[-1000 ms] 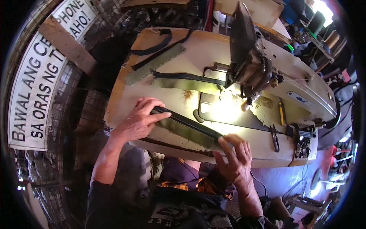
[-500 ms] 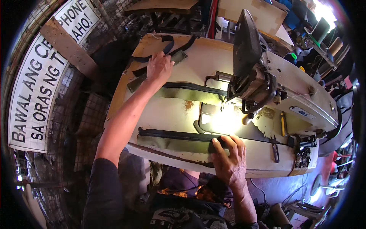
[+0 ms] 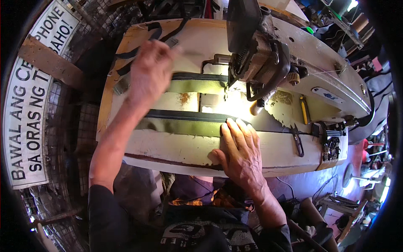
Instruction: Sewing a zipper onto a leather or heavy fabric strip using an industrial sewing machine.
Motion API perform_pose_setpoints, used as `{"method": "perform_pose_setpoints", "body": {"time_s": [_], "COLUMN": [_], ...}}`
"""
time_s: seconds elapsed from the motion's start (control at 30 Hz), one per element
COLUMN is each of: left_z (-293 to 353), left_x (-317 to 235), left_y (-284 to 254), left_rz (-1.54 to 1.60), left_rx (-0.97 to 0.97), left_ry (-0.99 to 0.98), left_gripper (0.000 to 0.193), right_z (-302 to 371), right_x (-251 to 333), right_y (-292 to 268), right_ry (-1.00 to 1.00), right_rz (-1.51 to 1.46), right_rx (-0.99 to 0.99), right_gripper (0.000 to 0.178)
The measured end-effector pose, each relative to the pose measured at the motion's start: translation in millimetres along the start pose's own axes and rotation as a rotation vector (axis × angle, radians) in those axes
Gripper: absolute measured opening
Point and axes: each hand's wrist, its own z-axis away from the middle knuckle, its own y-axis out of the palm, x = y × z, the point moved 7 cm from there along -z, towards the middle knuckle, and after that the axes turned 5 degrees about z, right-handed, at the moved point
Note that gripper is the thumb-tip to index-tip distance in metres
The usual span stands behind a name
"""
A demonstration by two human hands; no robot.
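Observation:
My right hand (image 3: 242,153) lies with outstretched fingers on the right end of an olive fabric strip (image 3: 180,127) edged with what looks like a black zipper. Beyond it, a similar strip (image 3: 195,86) runs toward the needle area of the sewing machine (image 3: 268,56). My left hand (image 3: 152,69) is over the far left of the table, smeared by motion. Its fingers cannot be made out, nor whether it holds anything. Dark straps (image 3: 178,29) and a small grey-green fabric piece (image 3: 121,85) lie around it.
A yellow-and-black cutter (image 3: 304,110) and dark thread snips (image 3: 298,142) lie right of my right hand on the white sewing table (image 3: 168,149). The machine's lamp brightly lights the needle area. A wire-mesh wall with a sign (image 3: 31,138) stands at the left.
The near strip has slid away from me, closer to the machine's plate. My right hand moved with it, its fingers now flatter. My left hand is now blurred over the fabric pieces. The view shifted.

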Motion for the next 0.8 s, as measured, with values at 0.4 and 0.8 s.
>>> {"method": "perform_pose_setpoints", "body": {"time_s": [0.4, 0.8], "left_z": [39, 24], "left_x": [-94, -94], "left_y": [31, 47], "left_rz": [0.205, 0.269], "left_rx": [0.359, 0.369], "left_ry": [0.246, 0.282], "left_gripper": [0.038, 0.035], "right_z": [-8, -49], "right_x": [-11, -35], "right_y": [-10, -2], "right_ry": [-0.036, -0.194], "right_rz": [-0.128, -0.058], "right_rx": [-0.149, -0.039], "right_gripper": [0.067, 0.066]}}
